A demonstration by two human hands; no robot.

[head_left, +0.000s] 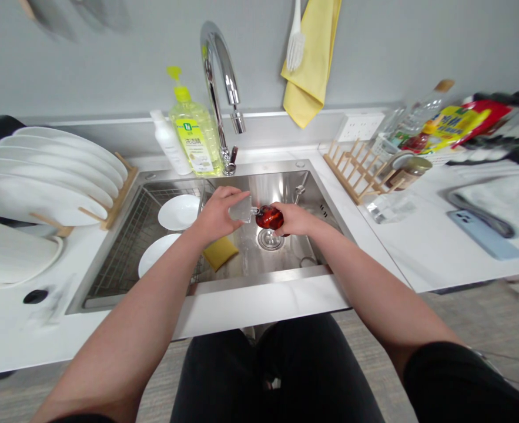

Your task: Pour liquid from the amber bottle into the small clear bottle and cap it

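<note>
Over the sink basin [250, 252], my left hand [217, 217] is closed around a small clear glass bottle [240, 210], tipped on its side with its narrow neck toward the right. My right hand [293, 219] grips a shiny red-amber glass object [269, 217]; fingers cover part of it, so I cannot tell its exact kind. The bottle's neck meets or nearly meets the red glass. Below them is the drain [270, 239]. A yellow sponge cloth [221, 254] lies in the basin, under and beside my left hand.
Left in the sink, white dishes [178, 211] sit by a wire rack [122, 247]. Behind stand the faucet [217, 53], a dish soap bottle [195, 138] and a white bottle [170, 144]. Plates [43, 188] fill a left rack; a wooden rack [351, 176] and phone [484, 234] lie right.
</note>
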